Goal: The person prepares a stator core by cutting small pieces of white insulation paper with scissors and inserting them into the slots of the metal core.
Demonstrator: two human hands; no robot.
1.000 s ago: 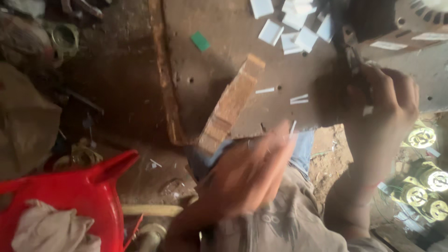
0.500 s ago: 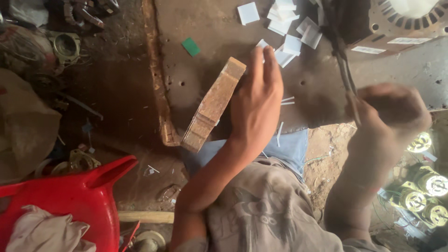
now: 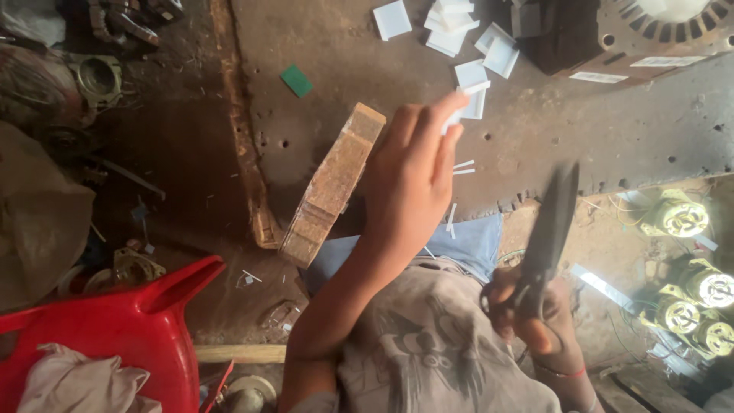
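Left hand (image 3: 409, 180) raised over a dusty work surface (image 3: 535, 153), fingertips pinched together on a small white paper strip (image 3: 459, 115). Right hand (image 3: 535, 321) lower and nearer the body, fingers closed through the handles of black scissors (image 3: 547, 237), blades together and pointing up toward the surface. Just left of the left hand, a wooden block (image 3: 332, 183), long and worn, lying tilted with its near end by the blue trouser leg (image 3: 466, 248). Beyond the block's far end, scattered white paper squares (image 3: 459, 38) spread over the surface, and a few thin white slivers (image 3: 462, 166) just right of the left hand. Farther from the block, to its upper left, a small green square (image 3: 296, 79). Past the white squares, at the top right, a dark motor housing (image 3: 634, 34) with a ribbed round rim. Well right of the block, beyond the scissors, several small motors with pale coils (image 3: 688, 252) clustered on the ground. Left of the block, a rusty metal edge strip (image 3: 241, 130) running along the surface. Below and left of the block, a red plastic chair (image 3: 115, 329) with a crumpled cloth (image 3: 76, 382) lying on it.
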